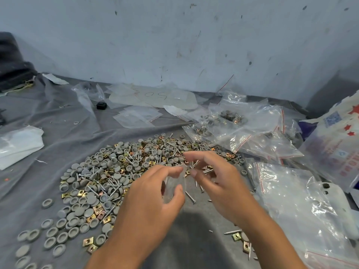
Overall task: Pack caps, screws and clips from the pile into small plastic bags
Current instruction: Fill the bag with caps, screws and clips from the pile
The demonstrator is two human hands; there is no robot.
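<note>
A wide pile (116, 171) of grey round caps, silver screws and gold square clips covers the grey cloth in the middle. My left hand (153, 197) pinches a small clear plastic bag (174, 183) between thumb and fingers, just above the pile's near edge. My right hand (215, 179) is close beside it, its curled fingers holding several screws (196, 165) at the bag's top. The bag looks empty, though it is blurred.
Filled and empty zip bags (252, 136) with red seal lines lie heaped at the right. A large clear bag (303, 210) lies at the near right. Flat empty bags (136, 117) and a paper sheet (153, 98) sit at the back. A white bag (17, 144) lies left. The wall stands behind.
</note>
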